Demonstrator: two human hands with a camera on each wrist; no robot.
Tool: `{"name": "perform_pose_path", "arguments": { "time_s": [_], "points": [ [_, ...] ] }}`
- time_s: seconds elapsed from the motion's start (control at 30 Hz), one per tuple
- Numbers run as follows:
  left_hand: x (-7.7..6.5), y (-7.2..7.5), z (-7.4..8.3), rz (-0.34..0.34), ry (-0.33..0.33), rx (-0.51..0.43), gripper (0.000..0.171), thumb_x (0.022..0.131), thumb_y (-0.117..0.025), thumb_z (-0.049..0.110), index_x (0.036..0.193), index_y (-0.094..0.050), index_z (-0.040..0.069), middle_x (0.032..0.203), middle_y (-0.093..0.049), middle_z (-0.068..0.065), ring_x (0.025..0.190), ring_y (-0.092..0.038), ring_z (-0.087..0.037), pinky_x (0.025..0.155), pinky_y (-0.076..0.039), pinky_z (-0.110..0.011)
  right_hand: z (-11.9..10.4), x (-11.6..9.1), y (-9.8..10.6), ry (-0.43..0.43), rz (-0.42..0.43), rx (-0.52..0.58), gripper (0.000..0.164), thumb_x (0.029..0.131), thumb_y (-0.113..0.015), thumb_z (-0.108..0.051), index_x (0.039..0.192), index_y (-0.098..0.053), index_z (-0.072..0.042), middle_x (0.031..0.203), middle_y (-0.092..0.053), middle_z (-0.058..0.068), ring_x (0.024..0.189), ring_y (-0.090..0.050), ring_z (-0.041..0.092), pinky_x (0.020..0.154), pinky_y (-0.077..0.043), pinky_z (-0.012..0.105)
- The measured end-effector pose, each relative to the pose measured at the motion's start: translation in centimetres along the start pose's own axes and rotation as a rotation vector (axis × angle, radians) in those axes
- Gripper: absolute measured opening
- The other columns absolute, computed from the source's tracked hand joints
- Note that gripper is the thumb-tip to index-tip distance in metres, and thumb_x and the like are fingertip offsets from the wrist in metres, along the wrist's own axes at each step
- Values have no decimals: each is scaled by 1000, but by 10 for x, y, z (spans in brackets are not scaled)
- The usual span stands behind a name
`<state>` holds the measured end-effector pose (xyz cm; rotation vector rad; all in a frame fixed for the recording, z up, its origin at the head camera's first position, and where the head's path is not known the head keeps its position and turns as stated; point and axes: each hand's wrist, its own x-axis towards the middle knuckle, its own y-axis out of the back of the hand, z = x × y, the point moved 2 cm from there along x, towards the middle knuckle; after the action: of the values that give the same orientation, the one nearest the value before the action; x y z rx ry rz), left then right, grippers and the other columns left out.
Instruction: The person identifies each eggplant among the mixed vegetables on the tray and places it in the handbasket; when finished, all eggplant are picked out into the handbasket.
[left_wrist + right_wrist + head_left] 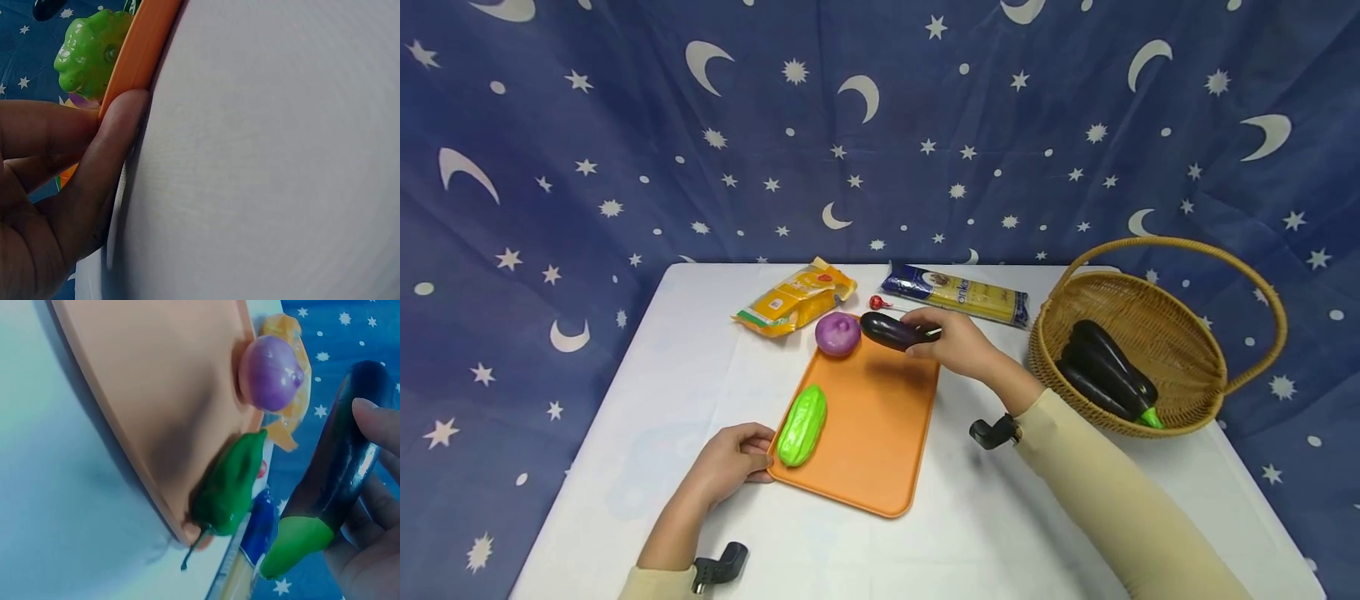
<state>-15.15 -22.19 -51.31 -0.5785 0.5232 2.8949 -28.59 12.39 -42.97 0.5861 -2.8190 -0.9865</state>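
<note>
My right hand grips a dark purple toy eggplant above the far end of an orange tray. In the right wrist view, the eggplant's green cap points away from the fingers. A green pepper with a thin stem lies in the tray there; the head view mostly hides it. At the tray's far left corner sits a purple onion. A bright green ridged gourd lies along the near left side. My left hand pinches the tray's near left corner between thumb and fingers.
On the right stands a wicker basket with a tall handle, holding dark eggplants. Behind the tray lie a yellow-orange packet, a red lollipop and a blue-and-yellow pasta packet. A starry blue curtain hangs behind.
</note>
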Motion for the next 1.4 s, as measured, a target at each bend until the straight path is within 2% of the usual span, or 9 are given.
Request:
{"name": "perform_pose_path", "arguments": {
  "time_s": [0.23,0.5,0.8,1.07,1.17,1.4],
  "points": [
    [0,1,2,4,8,14,37,86,-68,-10,122,-60,-10,99,-61,-17,77,-66,-22,65,-64,-35,0,-8,20,-39,17,7,46,87,-79,-17,131,-65,-19,121,-64,6,111,-61,25,86,-59,41],
    [0,0,3,0,12,19,37,86,-68,-10,122,-60,-10,99,-61,-17,77,-66,-22,65,-64,-35,-1,-19,41,-47,37,-7,49,88,-79,-14,134,-63,-15,122,-64,7,111,-61,25,91,-58,42],
    [1,-1,2,-9,9,21,37,87,-68,-9,123,-60,-10,100,-61,-17,79,-66,-22,66,-64,-36,2,-31,63,-69,82,-34,50,87,-80,-16,134,-63,-15,122,-65,9,110,-62,26,88,-59,42],
    [1,-2,2,-2,27,31,36,87,-67,-10,123,-60,-10,100,-62,-16,80,-66,-22,67,-65,-35,11,-44,86,-105,146,-47,52,88,-79,-16,137,-62,-14,124,-64,13,106,-64,29,77,-59,36],
    [1,-2,2,0,37,31,36,87,-67,-10,123,-61,-9,100,-62,-16,80,-66,-22,67,-65,-35,15,-52,97,-129,170,-63,52,88,-79,-17,137,-61,-14,124,-64,13,108,-63,29,77,-58,35],
    [1,-2,2,-11,37,22,36,87,-66,-11,123,-60,-9,101,-62,-17,81,-66,-22,67,-65,-35,26,-70,122,-161,218,-102,52,89,-79,-20,137,-60,-12,126,-64,15,112,-62,31,88,-57,43]
  ]
}}
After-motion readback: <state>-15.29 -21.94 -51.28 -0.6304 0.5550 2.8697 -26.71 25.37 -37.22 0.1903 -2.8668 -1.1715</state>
